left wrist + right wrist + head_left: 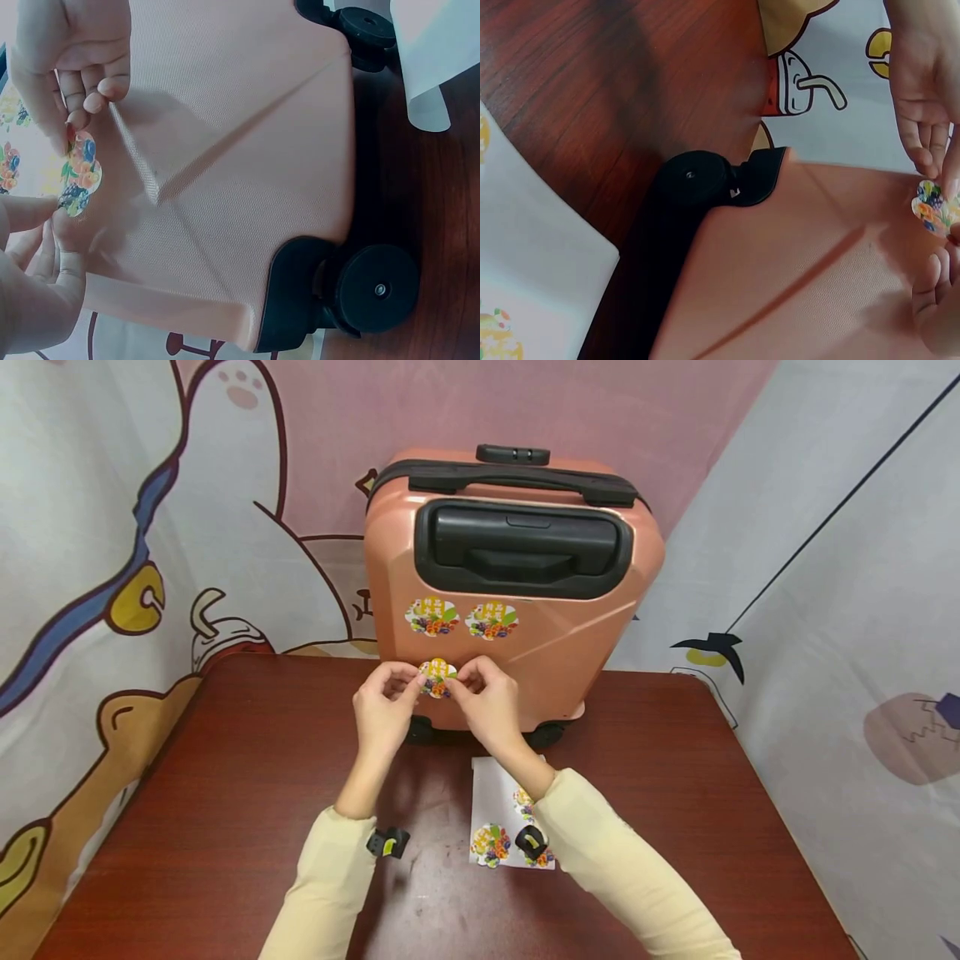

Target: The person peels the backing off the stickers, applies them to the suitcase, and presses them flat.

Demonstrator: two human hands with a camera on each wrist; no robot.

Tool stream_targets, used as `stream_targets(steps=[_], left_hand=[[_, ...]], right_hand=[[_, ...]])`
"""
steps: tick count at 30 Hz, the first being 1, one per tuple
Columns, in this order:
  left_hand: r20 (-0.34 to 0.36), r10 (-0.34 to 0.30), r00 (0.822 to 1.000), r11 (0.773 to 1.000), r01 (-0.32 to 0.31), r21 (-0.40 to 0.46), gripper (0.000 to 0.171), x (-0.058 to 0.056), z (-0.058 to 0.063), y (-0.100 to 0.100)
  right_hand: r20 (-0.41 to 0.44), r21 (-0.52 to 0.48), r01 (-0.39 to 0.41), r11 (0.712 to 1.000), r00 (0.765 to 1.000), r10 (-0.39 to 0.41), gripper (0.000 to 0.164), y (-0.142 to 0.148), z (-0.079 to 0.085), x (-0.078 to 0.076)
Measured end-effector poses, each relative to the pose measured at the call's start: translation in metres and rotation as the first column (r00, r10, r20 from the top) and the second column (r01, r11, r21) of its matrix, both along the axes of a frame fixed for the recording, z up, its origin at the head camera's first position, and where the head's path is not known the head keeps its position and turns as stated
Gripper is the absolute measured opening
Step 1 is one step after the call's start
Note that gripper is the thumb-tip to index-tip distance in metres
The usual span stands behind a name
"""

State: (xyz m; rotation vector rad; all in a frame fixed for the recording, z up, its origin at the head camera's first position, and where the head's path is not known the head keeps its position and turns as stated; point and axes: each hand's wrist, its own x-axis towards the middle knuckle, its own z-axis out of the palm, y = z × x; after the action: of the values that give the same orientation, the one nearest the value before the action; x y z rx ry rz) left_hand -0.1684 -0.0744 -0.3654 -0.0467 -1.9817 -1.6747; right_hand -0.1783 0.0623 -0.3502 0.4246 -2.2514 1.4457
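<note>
Between my two hands is a scalloped sticker (437, 679) printed with colourful fruit and yellow lettering. My left hand (384, 706) pinches its left edge with thumb and forefinger, and my right hand (487, 700) pinches the right edge. Both hold it close over the front of a peach-pink suitcase (570, 652), below two similar stickers on the shell, a left one (432, 617) and a right one (492, 621). In the left wrist view the held sticker (81, 174) appears edge-up between the fingertips. The right wrist view shows only part of the sticker (934, 206) at its edge.
A white sticker sheet (491, 789) bearing several fruit stickers lies on the brown table (247, 827), partly under the right forearm. The suitcase has black wheels (547, 734) and a recessed black handle (523, 547). A cartoon-printed cloth (315, 460) hangs behind and beside the table.
</note>
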Motion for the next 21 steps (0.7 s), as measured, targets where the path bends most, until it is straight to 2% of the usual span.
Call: stream_targets(steps=[9, 16, 21], left_hand=[[-0.065, 0.076, 0.995, 0.997, -0.078, -0.018, 0.012, -0.003, 0.004, 0.000], [-0.071, 0.089, 0.994, 0.996, -0.090, -0.013, 0.015, -0.005, 0.006, 0.000], [-0.071, 0.107, 0.992, 0.994, -0.107, -0.006, 0.015, -0.008, 0.007, -0.001]], right_hand=[[-0.099, -0.016, 0.095, 0.995, 0.990, -0.096, 0.017, -0.014, 0.003, -0.002], [-0.136, -0.043, 0.130, 0.991, 0.981, -0.135, 0.019, -0.021, 0.005, -0.005], [-0.126, -0.039, 0.146, 0.989, 0.981, -0.149, 0.020, -0.027, 0.008, -0.005]])
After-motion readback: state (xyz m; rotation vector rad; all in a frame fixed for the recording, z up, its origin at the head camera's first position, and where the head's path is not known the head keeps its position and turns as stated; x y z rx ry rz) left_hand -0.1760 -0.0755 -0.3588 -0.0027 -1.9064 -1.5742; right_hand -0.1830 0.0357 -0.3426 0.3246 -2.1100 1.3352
